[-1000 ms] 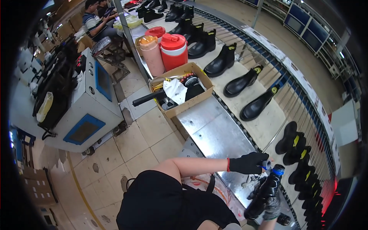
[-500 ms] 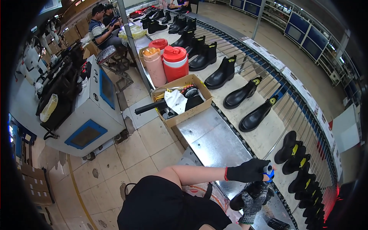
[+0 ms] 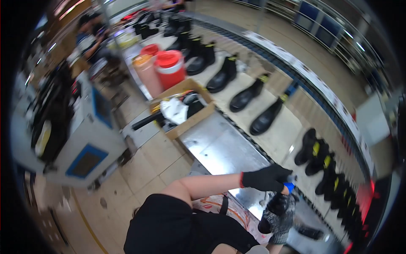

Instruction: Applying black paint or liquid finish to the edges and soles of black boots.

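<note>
My left hand (image 3: pixel 266 178), in a black glove with a red cuff, is closed round a small object with a blue part (image 3: pixel 289 187) and a greyish round end; motion blurs its kind. Just below it my right hand (image 3: pixel 282 220), in a grey speckled glove, grips a black boot (image 3: pixel 265 225). The boot is partly hidden by the glove and held over the metal table (image 3: pixel 224 146). The left fingertips are close to the boot's upper part; whether they touch it I cannot tell.
A dark elongated object (image 3: pixel 311 232) lies on the metal near my right hand. Black boots (image 3: pixel 267 116) line the conveyor (image 3: pixel 292 148) beyond. A cardboard box (image 3: pixel 192 120) of tools and red jugs (image 3: pixel 170 67) stand farther left. A seated person (image 3: pixel 91 42) is at the far left.
The whole view has shifted and blurred, with the scene sliding left and up. Both hands stay together, the boot now drawn more upright against the right glove.
</note>
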`<action>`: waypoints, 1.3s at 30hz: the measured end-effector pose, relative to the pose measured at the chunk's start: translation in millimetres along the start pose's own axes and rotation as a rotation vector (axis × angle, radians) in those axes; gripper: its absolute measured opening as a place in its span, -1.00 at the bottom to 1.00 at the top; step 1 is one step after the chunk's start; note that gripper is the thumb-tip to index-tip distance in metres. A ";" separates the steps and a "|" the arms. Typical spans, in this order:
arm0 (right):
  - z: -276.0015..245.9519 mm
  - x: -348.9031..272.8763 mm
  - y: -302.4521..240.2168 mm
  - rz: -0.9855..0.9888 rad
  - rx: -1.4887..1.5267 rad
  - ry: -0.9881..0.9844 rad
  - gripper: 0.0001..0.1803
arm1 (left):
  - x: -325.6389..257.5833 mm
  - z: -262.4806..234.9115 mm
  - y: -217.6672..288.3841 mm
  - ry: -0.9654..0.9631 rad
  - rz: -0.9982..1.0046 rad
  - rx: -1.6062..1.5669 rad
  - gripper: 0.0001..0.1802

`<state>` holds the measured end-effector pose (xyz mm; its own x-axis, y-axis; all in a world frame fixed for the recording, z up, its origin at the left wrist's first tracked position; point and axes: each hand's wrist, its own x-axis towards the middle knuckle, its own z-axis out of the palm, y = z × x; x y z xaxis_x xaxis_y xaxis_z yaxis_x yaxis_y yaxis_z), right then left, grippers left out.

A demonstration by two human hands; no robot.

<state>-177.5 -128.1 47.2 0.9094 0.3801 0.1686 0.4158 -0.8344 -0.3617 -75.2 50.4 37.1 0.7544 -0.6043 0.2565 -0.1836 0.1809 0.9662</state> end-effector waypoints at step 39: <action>-9.9 -119.9 162.3 1.200 0.096 0.952 -0.23 | -17.5 6.1 9.1 0.010 -0.095 -0.044 -0.44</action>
<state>-219.1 -313.0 -22.7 0.3749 -0.8966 0.2358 -0.5061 -0.4110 -0.7582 -93.9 57.9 41.6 0.7731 -0.6129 0.1633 -0.0835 0.1569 0.9841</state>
